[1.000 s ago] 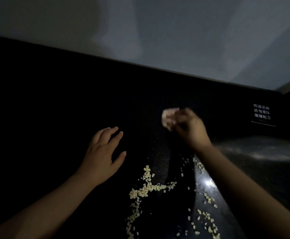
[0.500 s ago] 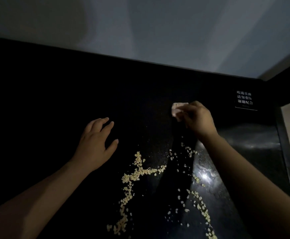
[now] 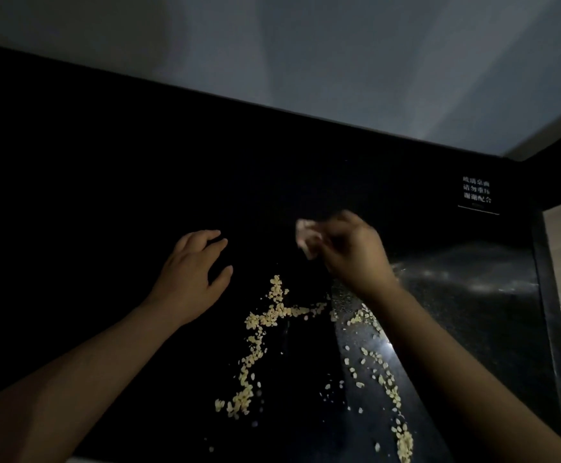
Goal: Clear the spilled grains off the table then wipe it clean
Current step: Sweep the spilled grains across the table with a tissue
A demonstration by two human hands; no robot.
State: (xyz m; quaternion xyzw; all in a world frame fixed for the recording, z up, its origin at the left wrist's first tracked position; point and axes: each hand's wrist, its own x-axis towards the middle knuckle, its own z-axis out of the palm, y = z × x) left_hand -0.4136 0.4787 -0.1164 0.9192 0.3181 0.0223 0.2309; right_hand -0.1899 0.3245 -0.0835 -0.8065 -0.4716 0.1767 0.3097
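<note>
Glossy black table (image 3: 105, 195) under grey wall (image 3: 306, 61), grains (image 3: 274, 315) strewn; right grip (image 3: 352, 255) pinches pale wad (image 3: 306, 237); left grip (image 3: 189, 279) spread flat.

Head view, downward over table (image 3: 105, 195)

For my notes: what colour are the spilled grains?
Pale beige grains, seen best in the head view against the black table.

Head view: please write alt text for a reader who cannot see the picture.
A person's right hand grips a small pale wad over a dark table where pale grains lie scattered in trails. The open left hand is beside them. A sign with white text sits far right.
</note>
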